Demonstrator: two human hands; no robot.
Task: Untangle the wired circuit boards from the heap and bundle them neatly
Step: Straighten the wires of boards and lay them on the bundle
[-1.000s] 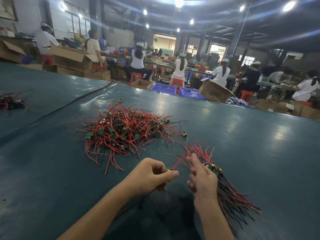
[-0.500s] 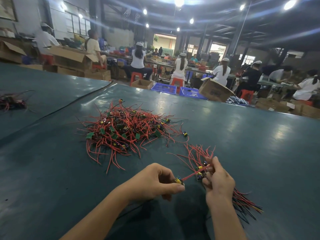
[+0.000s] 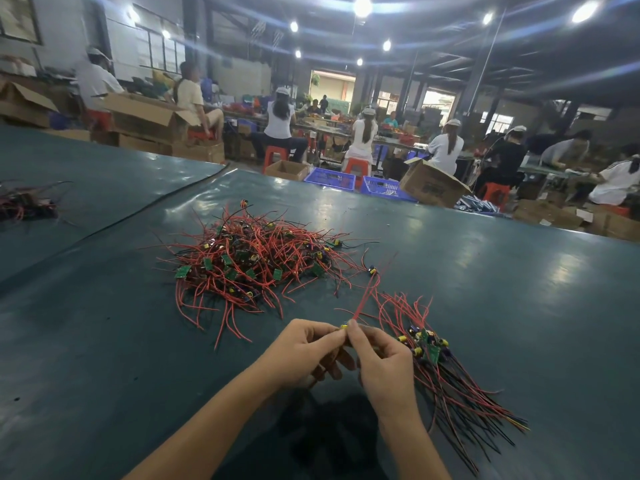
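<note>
Left hand (image 3: pixel 304 355), right hand (image 3: pixel 384 362) pinch one board (image 3: pixel 344 326), apparently — heap (image 3: pixel 249 261) beyond.

Round ceiling lamps (image 3: pixel 362 5) blaze overhead, smearing bluish flare streaks across the top. Their glare pools in pale patches on the teal desk (image 3: pixel 519 306). A soft dark shadow (image 3: pixel 329 431) lies at its near edge. Lines bow at the frame edges, and the far workers (image 3: pixel 363 140) look soft and dim.
</note>
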